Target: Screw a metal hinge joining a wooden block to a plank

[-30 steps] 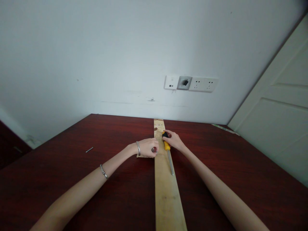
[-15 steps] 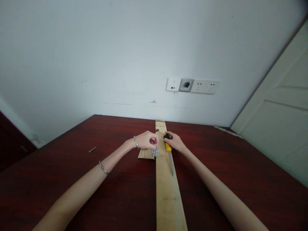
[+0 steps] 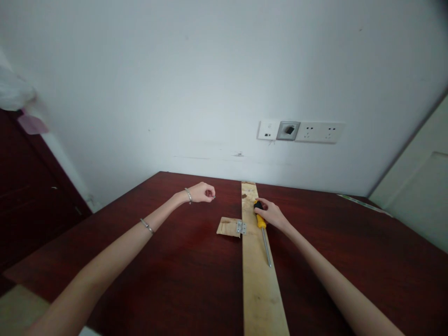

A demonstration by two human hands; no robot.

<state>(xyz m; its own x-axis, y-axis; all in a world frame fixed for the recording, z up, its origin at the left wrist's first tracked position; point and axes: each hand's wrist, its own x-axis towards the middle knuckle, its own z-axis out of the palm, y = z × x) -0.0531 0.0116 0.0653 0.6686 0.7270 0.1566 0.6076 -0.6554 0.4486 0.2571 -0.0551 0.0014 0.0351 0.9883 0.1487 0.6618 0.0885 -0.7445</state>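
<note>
My left hand (image 3: 200,192) hovers over the table to the left of a long wooden board (image 3: 261,289). Its fingers are pinched around a tiny greyish thing, too small to name. Fingers of my right hand (image 3: 275,213) are closed on the yellow and black handle of a screwdriver (image 3: 261,220), which lies along the board with its tip towards me. A metal hinge (image 3: 241,227) bridges the board's left edge and a small wooden piece (image 3: 228,227). Neither hand touches the hinge.
Everything rests on a dark red table (image 3: 182,280) pushed against a white wall. Sockets and switch plates (image 3: 301,131) are set in the wall above. A pale strip (image 3: 364,204) lies at the back right edge, near a white door (image 3: 420,196).
My left hand has moved left, off the hinge, leaving it in full view. My right hand stays on the screwdriver. The view has turned left; a thin metal rod no longer shows.
</note>
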